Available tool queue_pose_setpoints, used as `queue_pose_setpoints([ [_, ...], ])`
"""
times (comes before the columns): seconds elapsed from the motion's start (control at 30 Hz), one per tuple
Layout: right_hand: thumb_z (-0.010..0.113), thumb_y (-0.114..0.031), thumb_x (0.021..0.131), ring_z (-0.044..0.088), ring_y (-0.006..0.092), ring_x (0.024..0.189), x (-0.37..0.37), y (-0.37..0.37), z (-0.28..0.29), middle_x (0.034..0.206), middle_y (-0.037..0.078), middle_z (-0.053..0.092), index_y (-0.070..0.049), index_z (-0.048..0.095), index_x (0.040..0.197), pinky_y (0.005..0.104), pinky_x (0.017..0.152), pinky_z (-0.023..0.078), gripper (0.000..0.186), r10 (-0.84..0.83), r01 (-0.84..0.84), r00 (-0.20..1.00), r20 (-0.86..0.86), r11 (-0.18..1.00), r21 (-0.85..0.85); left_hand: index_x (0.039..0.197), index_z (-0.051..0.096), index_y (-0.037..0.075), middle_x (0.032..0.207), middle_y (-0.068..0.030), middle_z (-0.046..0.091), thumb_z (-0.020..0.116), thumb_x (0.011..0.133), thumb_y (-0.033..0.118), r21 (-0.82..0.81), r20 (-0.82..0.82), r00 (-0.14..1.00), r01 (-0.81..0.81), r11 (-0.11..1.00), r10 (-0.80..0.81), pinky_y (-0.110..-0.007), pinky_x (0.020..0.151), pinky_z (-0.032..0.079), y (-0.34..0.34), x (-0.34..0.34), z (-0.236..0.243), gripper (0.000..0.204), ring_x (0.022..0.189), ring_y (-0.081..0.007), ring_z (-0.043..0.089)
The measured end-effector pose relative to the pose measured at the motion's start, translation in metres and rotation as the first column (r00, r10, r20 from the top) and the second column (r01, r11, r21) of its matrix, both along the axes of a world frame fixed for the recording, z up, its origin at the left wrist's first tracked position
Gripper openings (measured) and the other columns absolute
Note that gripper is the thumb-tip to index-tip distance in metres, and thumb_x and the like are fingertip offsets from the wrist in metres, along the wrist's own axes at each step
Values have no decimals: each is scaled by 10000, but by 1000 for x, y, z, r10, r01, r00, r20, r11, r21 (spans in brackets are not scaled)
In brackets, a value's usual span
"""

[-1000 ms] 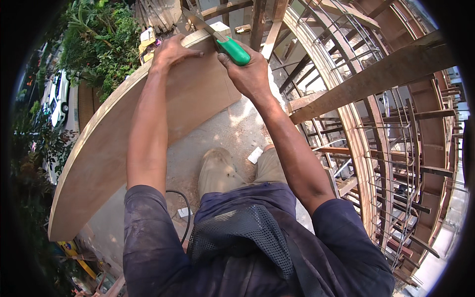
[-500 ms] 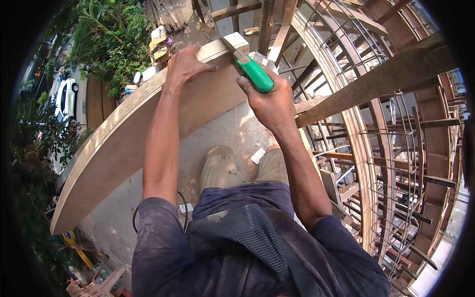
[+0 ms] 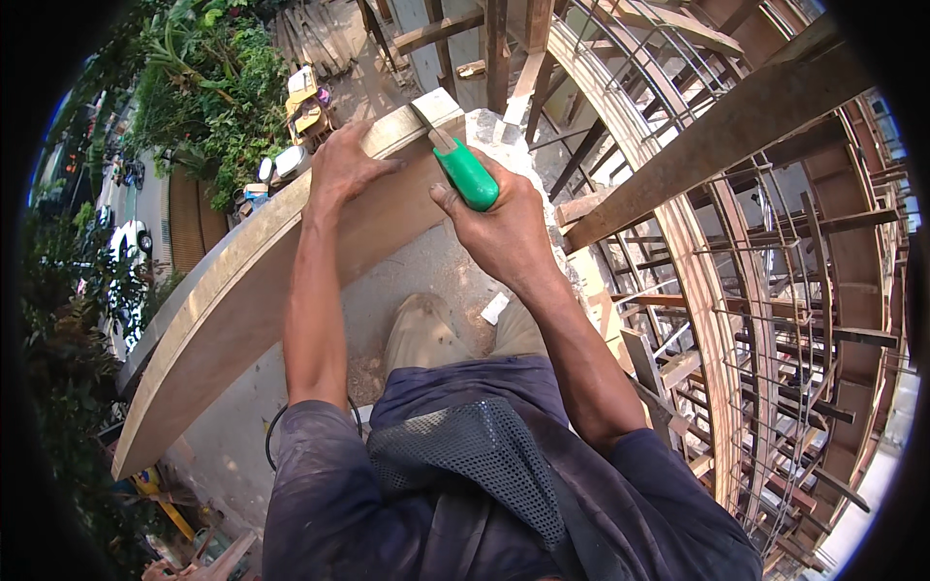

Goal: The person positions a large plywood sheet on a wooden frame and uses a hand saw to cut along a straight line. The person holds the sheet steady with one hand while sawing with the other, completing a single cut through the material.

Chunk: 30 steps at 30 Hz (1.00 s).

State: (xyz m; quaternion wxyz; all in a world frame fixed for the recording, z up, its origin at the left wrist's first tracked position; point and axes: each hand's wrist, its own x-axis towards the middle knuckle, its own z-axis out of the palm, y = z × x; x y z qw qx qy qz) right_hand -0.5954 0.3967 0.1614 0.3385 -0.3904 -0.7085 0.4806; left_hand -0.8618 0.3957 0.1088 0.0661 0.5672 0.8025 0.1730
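The right hand is located directly behind the handsaw, with the green handle inside the grip and the blade pointing up and away from the person. The blade crosses the top edge of the curved wooden panel near its pale far end; the depth of any cut cannot be determined. The panel stands on its side in front of the person and sweeps from the blade toward the lower left. The left hand is positioned on the same edge, to the left of the blade and apart from it. Right hand: closed around the handle, thumb along its left side. Left hand: partly open, grasping the panel edge, fingers over the far side and thumb extended on the near side. The concrete floor carries a small white piece close to the knees and a black cable beside the left sleeve. To the right, a heavy timber beam passes above curved formwork fitted with steel bars. Green plants and a white car are visible beyond the panel, at left.
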Motion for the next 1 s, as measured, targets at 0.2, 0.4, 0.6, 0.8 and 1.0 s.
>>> queue_pose_setpoints([
  [0.2,795,-168,951,714,222,903,31,-12,5,952,174,778,-15,652,1400,385,837,566,496,17,-19,1000,-13,993,-120,1395,676,38,1274,-204,714,946,648,492,-16,-11,1000,-10,1000,9,-472,1029,539,-10,29,-4,915,1187,-387,681],
  [0.4,805,-142,956,704,120,969,39,-3,-4,1037,143,804,-19,663,1423,338,888,567,503,39,-29,997,63,988,-152,1392,675,27,1311,-213,710,966,623,499,46,-10,999,45,998,-45,-465,1063,525,-11,22,-44,949,1223,-373,673],
  [0.6,797,-204,965,720,131,902,-1,18,-17,1004,119,810,-44,749,1297,334,837,577,371,44,-42,996,78,999,-27,1443,641,11,1143,-185,746,949,633,595,-52,106,994,-9,999,14,-423,922,553,19,-33,-45,1045,982,-292,703],
  [0.8,813,-289,949,741,163,868,-65,35,-27,967,121,807,-96,767,1284,354,826,581,389,-47,48,991,128,999,-8,1510,581,-1,1067,-166,796,902,644,720,-202,158,987,21,979,12,-407,922,585,55,-109,-52,1172,876,-241,767],
  [1.0,843,-254,933,763,180,972,-113,16,-86,1063,139,812,-89,720,1366,352,889,589,480,-116,116,993,-6,991,64,1506,579,14,1214,-195,768,870,602,797,-222,153,988,11,975,24,-429,1103,523,69,-176,-98,1231,1231,-299,709],
])
